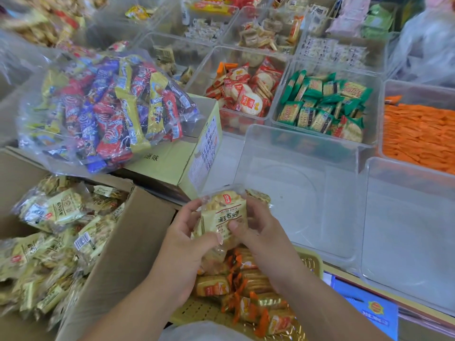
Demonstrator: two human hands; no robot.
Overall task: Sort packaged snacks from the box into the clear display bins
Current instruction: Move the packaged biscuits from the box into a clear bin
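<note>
Hands meet over one snack pack (225, 215): your left hand (183, 244) curls round its left edge and lower end, and your right hand (261, 232) pinches its right side with the thumb flat on the printed front, so both are grasping it. The pack hangs in the air above the yellow basket (312, 262), just short of the empty clear bin (300, 136). Judge it light, with thin, crinkly film that is likely slick and round biscuits inside that would probably crack if squeezed. Take it by the side edges or the sealed ends and keep pressure off the middle. Under your wrists the basket holds orange-wrapped packs (246, 286). To your left the open cardboard box (128, 242) is heaped with more pale packs (56, 212) of what looks like the same kind. Behind it, a clear bag of mixed packs (110, 107) in blue, red and yellow lies on a pale carton (172, 163). A second empty bin (406, 217) stands to the right of the first. The bins beyond hold red-and-white rice crackers (246, 94), green-wrapped crackers (327, 104) and orange sticks (418, 134), one sort per bin.
</note>
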